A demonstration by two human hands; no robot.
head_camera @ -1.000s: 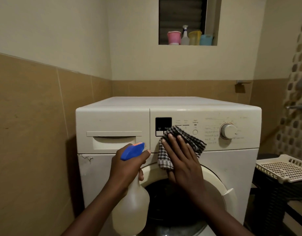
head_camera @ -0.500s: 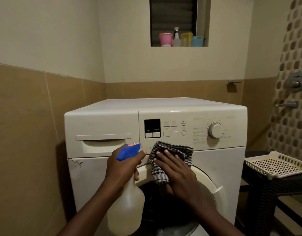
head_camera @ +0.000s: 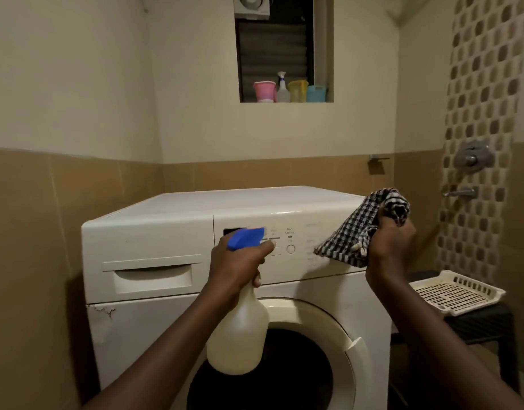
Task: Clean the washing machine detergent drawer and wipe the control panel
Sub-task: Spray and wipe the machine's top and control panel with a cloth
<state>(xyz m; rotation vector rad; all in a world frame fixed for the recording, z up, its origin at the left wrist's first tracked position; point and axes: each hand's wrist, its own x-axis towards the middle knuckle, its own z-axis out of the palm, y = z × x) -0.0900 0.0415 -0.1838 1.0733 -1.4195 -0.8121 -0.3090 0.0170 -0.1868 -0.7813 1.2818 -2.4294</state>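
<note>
Head view: washing machine [head_camera: 142,335] front-on, centre of the frame. Detergent drawer [head_camera: 153,275] at its upper left, closed flush. Control panel [head_camera: 302,263] just right of the drawer, round button [head_camera: 290,249] visible mid-panel.

Left hand [head_camera: 240,267] is wrapped round the neck of a spray bottle [head_camera: 237,329], with its blue nozzle [head_camera: 245,238] up against the left part of the panel. The bottle body hangs in front of the door [head_camera: 314,313].

Right hand [head_camera: 391,247] is clenched round a bunched checked cloth [head_camera: 355,232], raised at the right end of the panel. The cloth's lower corner overlaps the panel; contact cannot be told.

Right of the machine: a pale slotted basket [head_camera: 456,291] on a dark stool [head_camera: 479,321]. Far wall: a window ledge with a pink cup [head_camera: 265,91], small sprayer [head_camera: 282,88], yellow cup [head_camera: 297,90] and blue cup [head_camera: 316,93]. Taps [head_camera: 473,156] on the right wall.
</note>
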